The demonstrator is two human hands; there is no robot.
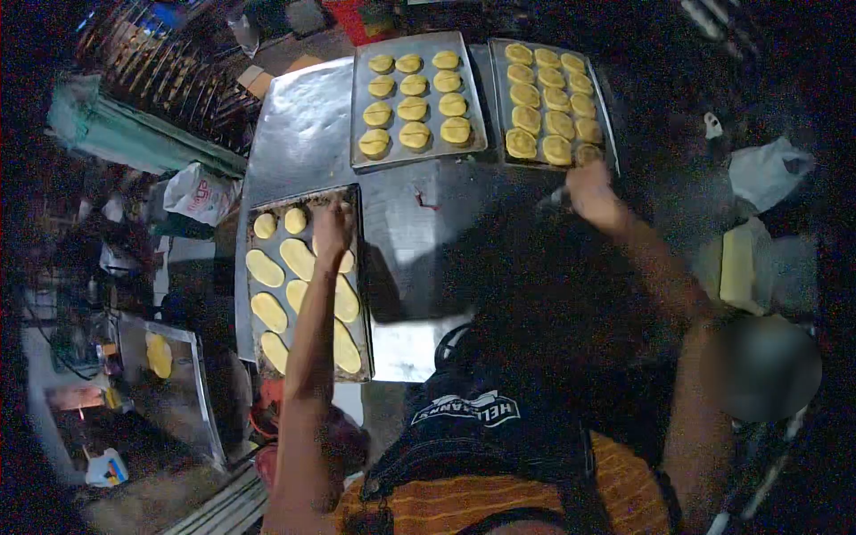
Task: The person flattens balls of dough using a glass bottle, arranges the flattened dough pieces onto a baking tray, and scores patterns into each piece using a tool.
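My left hand [332, 230] is over the upper right part of a dark-rimmed baking tray [364, 303], covering some dough there. Motion blurs its fingers, so whether they hold anything is unclear. Flat oval dough pieces [265, 267] and a few round ones [295, 220] lie on this tray. My right hand [592, 192] looks closed, just below the near edge of the right-hand baking tray [612, 134]. A small pale shape shows beside its fingers, too blurred to name. Round yellow dough pieces [557, 123] fill that tray in rows.
Another tray [477, 134] of round dough pieces with a line across each stands at the back of the metal table [299, 116]. White plastic bags [203, 194] are at the left and right. A framed board [192, 392] bears one dough piece, lower left.
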